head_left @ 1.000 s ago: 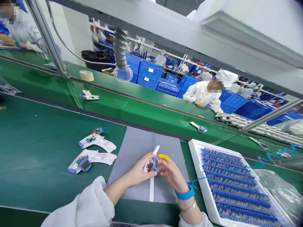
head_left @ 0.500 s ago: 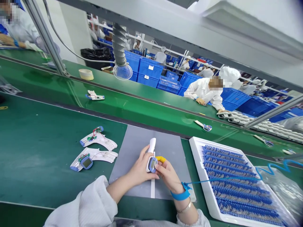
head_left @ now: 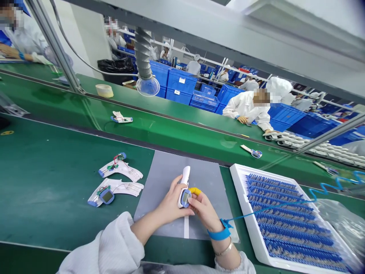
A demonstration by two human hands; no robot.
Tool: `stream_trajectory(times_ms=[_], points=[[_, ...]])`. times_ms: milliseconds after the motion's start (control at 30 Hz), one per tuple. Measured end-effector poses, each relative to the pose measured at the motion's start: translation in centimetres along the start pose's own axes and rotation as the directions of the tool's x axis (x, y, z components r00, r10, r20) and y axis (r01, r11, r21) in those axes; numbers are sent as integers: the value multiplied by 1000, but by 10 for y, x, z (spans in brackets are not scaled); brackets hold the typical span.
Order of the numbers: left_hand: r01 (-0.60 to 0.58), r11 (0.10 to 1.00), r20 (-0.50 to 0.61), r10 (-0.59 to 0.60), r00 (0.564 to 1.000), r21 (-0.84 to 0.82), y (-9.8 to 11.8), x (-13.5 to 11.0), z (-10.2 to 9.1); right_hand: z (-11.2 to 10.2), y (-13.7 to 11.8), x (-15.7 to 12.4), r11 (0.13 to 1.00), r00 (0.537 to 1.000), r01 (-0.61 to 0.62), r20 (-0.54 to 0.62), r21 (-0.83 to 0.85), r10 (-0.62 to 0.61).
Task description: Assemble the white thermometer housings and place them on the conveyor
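Left hand (head_left: 171,201) and right hand (head_left: 203,213) grip closed on white handheld thermometer (head_left: 184,196).

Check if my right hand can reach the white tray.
Probably yes: the white tray is close, only a blue cord between, but the right hand is on a white handheld device.

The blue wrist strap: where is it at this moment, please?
In the head view, the blue wrist strap is around the wrist of the right hand, beside a thin metal bracelet.
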State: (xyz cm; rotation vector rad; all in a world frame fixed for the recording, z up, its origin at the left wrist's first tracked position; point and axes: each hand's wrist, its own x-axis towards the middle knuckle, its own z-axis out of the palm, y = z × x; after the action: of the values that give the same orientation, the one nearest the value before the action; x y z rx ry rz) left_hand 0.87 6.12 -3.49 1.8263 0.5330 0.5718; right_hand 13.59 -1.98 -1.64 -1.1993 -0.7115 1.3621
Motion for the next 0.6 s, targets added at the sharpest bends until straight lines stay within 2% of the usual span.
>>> stream_trajectory(times_ms=[100, 300, 433, 500, 567, 600], points=[[-20, 999, 4, 20, 1000, 34, 0, -1, 1, 3, -2, 0, 999, 1000, 23, -4, -27, -23], [-148, 981, -64, 157, 986, 127, -4, -3, 7, 13, -5, -2, 996, 1000, -5, 15, 84, 4], [-161, 986, -85, 164, 983, 44, -4, -5, 7, 19, -2, -4, 997, 1000, 11, -19, 82, -9], [-125, 991, -104, 119, 987, -52, -3, -4, 5, 18, -5, -7, 999, 999, 39, -11, -4, -39], [-42, 984, -122, 21, 992, -172, -2, -3, 2, 8, -15, -12, 973, 995, 90, -24, -212, -98], [9, 975, -124, -38, 992, -224, -1, -2, 0, -2, -22, -16, 929, 988, 114, -58, -351, -143]])
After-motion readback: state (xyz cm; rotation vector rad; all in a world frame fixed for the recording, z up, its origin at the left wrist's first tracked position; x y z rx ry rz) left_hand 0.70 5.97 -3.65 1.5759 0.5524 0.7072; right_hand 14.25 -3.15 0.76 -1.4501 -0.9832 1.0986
